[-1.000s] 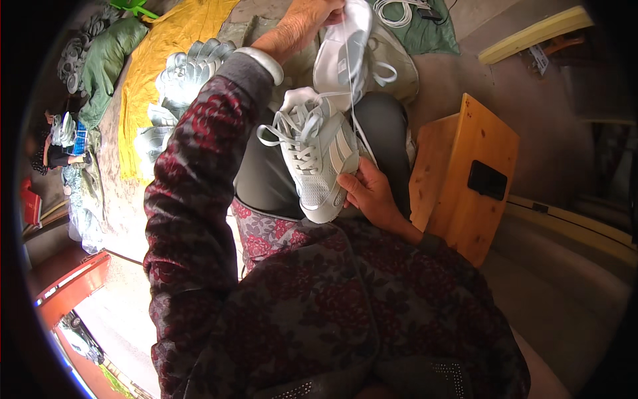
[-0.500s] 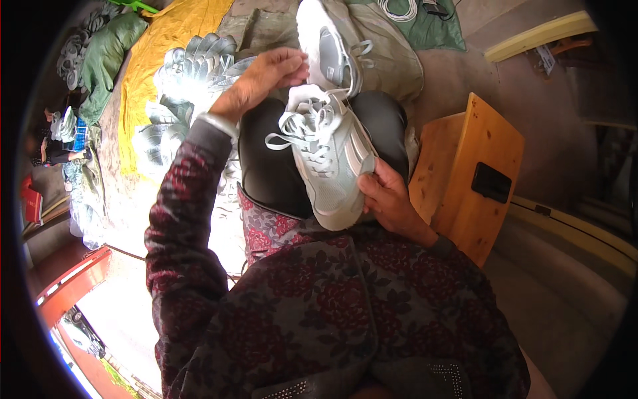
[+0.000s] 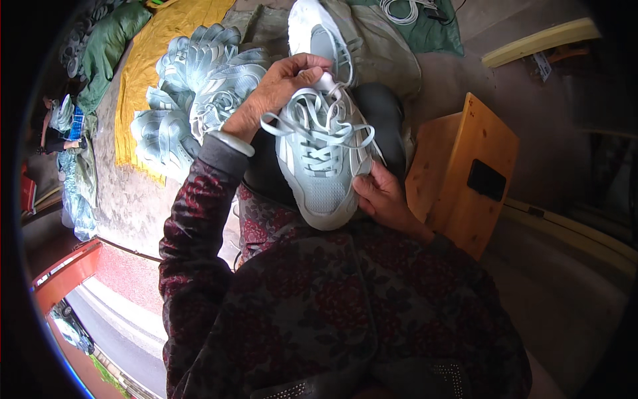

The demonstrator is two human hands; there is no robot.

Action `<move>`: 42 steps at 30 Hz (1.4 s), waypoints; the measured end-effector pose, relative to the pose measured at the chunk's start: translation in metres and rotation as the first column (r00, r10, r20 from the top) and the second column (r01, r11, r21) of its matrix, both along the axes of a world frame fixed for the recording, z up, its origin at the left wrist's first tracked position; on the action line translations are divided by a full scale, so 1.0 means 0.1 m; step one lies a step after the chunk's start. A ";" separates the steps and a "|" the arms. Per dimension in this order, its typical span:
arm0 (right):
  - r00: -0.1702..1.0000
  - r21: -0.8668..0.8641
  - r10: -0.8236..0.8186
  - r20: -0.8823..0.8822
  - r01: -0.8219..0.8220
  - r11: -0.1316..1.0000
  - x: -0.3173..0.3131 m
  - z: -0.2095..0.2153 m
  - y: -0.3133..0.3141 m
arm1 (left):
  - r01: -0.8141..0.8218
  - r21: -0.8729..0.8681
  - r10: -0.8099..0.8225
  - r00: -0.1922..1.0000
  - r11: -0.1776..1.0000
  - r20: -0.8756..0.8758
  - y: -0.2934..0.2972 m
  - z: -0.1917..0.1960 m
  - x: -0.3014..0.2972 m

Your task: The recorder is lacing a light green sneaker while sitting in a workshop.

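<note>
A pale grey-green sneaker point(image 3: 327, 189) rests on my lap, toe toward me, its light laces crossed and tied in a loose bow. My right hand point(image 3: 391, 199) grips its side near the toe, thumb on top. At the far end, my left hand point(image 3: 282, 85) has its fingers pinched at the collar by the tongue; the exact fingertip contact is partly hidden. Just beyond lies a second sneaker point(image 3: 298, 23), on its side with the white sole turned left and the opening to the right.
Several similar sneakers point(image 3: 219, 73) lie piled at left, beside a yellow sheet point(image 3: 133, 126). A wooden stool point(image 3: 458, 193) stands at right with a black phone point(image 3: 486, 179) on it. Coiled white cable point(image 3: 402, 10) lies on green sacking point(image 3: 435, 33). Someone's arm point(image 3: 53, 130) shows far left.
My left hand has moved right and closed in on the sneaker's collar. The sneaker has turned more upright toward me, its bow spreading to both sides. My right hand keeps its grip.
</note>
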State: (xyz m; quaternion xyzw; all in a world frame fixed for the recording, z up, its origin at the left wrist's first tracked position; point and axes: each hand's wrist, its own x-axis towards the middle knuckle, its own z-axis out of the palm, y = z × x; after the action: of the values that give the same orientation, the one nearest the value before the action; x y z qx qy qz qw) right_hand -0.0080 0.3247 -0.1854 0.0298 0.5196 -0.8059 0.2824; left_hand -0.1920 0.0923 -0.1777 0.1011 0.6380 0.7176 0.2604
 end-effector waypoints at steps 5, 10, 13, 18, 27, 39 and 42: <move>0.998 0.066 0.001 -0.056 0.003 0.998 -0.04 0.09 -0.08 | 0.007 -0.033 -0.007 1.000 0.999 -0.011 0.01 -0.07 -0.12; 0.997 0.182 0.033 -0.074 -0.019 0.983 -0.08 0.27 0.04 | -0.028 -0.027 0.029 1.000 0.999 0.012 0.04 -0.02 0.02; 0.995 0.221 0.057 -0.076 -0.039 0.975 -0.06 0.31 0.12 | -0.019 0.031 0.021 0.998 0.999 -0.064 0.00 0.03 0.11; 0.965 0.446 0.260 0.032 -0.247 0.860 -0.18 0.52 0.29 | -0.089 0.029 0.089 0.996 0.996 -0.014 0.02 -0.01 0.22; 0.885 0.689 0.258 -0.387 0.092 0.719 -0.80 0.75 0.43 | -0.058 -0.020 0.057 0.998 0.998 -0.028 0.03 0.04 0.22; 0.527 0.671 0.466 -0.710 0.306 0.676 -1.66 0.45 0.02 | -0.201 -0.055 0.198 0.979 0.978 -0.056 -0.14 0.21 0.42; 0.489 0.715 0.540 -0.685 0.309 0.627 -1.76 0.43 0.02 | -0.288 -0.047 0.280 0.952 0.957 -0.125 -0.26 0.14 0.51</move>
State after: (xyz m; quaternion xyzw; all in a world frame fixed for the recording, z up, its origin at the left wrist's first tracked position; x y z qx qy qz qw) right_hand -0.1840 0.3267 -0.1421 -0.3002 0.8759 -0.3776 0.0018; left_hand -0.1408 0.0664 -0.1632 0.0418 0.6828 0.7195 0.1198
